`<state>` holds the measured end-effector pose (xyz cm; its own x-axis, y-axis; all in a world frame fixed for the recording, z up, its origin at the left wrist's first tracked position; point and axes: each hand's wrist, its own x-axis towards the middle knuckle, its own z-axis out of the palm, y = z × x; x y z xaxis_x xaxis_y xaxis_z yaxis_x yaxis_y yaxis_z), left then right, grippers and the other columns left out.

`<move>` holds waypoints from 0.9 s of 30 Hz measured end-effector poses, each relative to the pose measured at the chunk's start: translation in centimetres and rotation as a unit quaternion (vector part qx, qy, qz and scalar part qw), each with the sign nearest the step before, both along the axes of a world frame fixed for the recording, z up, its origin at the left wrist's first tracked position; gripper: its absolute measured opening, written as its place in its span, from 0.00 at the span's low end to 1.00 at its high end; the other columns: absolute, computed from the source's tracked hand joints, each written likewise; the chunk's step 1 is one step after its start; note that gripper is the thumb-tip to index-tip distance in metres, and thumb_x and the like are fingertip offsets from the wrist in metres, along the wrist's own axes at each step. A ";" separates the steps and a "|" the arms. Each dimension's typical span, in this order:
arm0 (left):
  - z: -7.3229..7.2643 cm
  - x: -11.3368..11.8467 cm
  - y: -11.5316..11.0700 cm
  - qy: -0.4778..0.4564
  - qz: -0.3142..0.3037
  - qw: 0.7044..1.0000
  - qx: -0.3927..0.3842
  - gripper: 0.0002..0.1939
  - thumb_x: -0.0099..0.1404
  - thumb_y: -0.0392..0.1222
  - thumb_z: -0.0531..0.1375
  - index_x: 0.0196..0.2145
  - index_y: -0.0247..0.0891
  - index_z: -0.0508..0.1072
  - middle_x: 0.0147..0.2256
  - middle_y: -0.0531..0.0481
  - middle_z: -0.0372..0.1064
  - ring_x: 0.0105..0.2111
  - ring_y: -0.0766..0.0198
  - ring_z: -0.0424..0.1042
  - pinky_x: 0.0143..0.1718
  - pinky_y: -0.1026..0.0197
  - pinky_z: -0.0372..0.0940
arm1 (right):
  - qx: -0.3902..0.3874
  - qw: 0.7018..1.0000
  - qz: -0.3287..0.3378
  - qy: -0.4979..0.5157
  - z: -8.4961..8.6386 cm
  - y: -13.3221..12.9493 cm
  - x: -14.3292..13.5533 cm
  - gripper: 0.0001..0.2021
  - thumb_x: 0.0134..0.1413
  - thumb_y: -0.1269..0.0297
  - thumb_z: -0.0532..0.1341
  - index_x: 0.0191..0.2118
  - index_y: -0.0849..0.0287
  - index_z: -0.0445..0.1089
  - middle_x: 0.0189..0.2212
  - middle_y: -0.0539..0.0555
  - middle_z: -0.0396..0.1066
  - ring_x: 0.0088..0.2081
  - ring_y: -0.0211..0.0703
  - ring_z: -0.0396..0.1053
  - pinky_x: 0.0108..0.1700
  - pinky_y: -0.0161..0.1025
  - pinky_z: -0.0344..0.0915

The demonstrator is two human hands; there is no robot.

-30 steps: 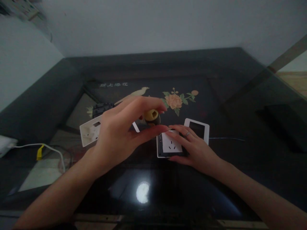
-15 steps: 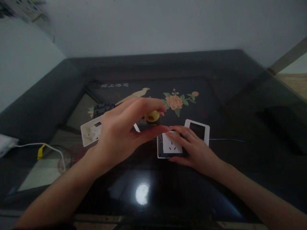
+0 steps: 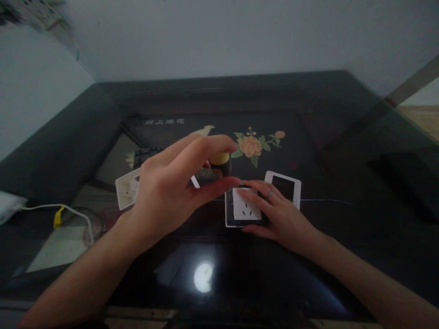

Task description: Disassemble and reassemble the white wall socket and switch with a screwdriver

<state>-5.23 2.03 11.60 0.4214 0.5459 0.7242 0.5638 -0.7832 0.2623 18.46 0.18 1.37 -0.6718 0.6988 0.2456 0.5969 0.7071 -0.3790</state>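
My left hand (image 3: 171,189) is closed around the yellow and black handle of a screwdriver (image 3: 220,165). The thin shaft runs down to the left edge of a wall socket (image 3: 246,205), by a screw there; the exact contact of the tip is hard to see. This socket has a white face with slots and a dark frame, and it lies flat on the dark glossy table (image 3: 164,265). My right hand (image 3: 274,212) grips it from the right, fingers on its top and thumb along the near side.
Behind my right hand lies a white cover frame (image 3: 296,189). A white open box (image 3: 126,192) is partly hidden by my left hand, with a black part (image 3: 146,155) behind it. At the left are a white cable (image 3: 89,224) with a yellow tag (image 3: 58,217) and a white device (image 3: 10,208).
My left fingers have shifted around the screwdriver handle, which now shows more of its dark side and looks more upright. My right hand and the socket stay nearly in place.
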 end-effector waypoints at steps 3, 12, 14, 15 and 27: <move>0.5 -0.1 -0.2 -0.012 -0.043 0.993 -0.109 0.20 0.69 0.34 0.59 0.57 0.44 0.69 0.49 0.50 0.75 0.43 0.62 0.76 0.44 0.61 0.75 | -0.012 1.000 -0.005 0.000 0.0 0.0 0.0 0.33 0.56 0.57 0.65 0.64 0.59 0.57 0.63 0.68 0.59 0.63 0.63 0.58 0.58 0.65 0.65; 0.5 -0.2 0.3 -0.014 -0.024 1.000 -0.003 0.16 0.63 0.45 0.67 0.49 0.45 0.76 0.37 0.50 0.73 0.36 0.62 0.73 0.40 0.59 0.73 | -0.009 1.000 0.000 -0.010 0.1 0.0 -0.1 0.34 0.56 0.56 0.65 0.64 0.62 0.57 0.62 0.69 0.59 0.62 0.64 0.58 0.58 0.64 0.66; 0.5 -0.1 0.2 -0.010 -0.038 0.998 -0.041 0.18 0.66 0.45 0.63 0.54 0.45 0.73 0.41 0.48 0.71 0.41 0.59 0.73 0.44 0.57 0.73 | -0.009 1.000 0.001 -0.009 0.2 0.0 -0.1 0.34 0.56 0.56 0.66 0.64 0.62 0.57 0.62 0.69 0.59 0.62 0.63 0.58 0.58 0.64 0.66; 0.6 -0.1 0.1 -0.011 -0.050 0.995 -0.080 0.20 0.68 0.43 0.61 0.58 0.47 0.70 0.46 0.47 0.71 0.45 0.58 0.73 0.46 0.56 0.73 | -0.009 1.000 0.000 -0.007 0.2 0.0 -0.1 0.34 0.56 0.56 0.66 0.64 0.62 0.57 0.62 0.68 0.59 0.62 0.63 0.58 0.58 0.64 0.66; -0.5 0.2 0.3 -0.015 -0.052 0.998 -0.019 0.21 0.61 0.39 0.68 0.51 0.44 0.70 0.41 0.50 0.76 0.36 0.61 0.76 0.36 0.61 0.76 | -0.006 1.000 -0.001 -0.007 0.1 0.0 -0.1 0.33 0.57 0.56 0.65 0.64 0.59 0.56 0.63 0.68 0.58 0.63 0.63 0.58 0.58 0.64 0.66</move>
<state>-5.01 2.32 11.08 0.4562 0.5277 0.7165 0.4717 -0.8261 0.3081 18.38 0.19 1.49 -0.6734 0.7031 0.2286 0.6036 0.7014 -0.3791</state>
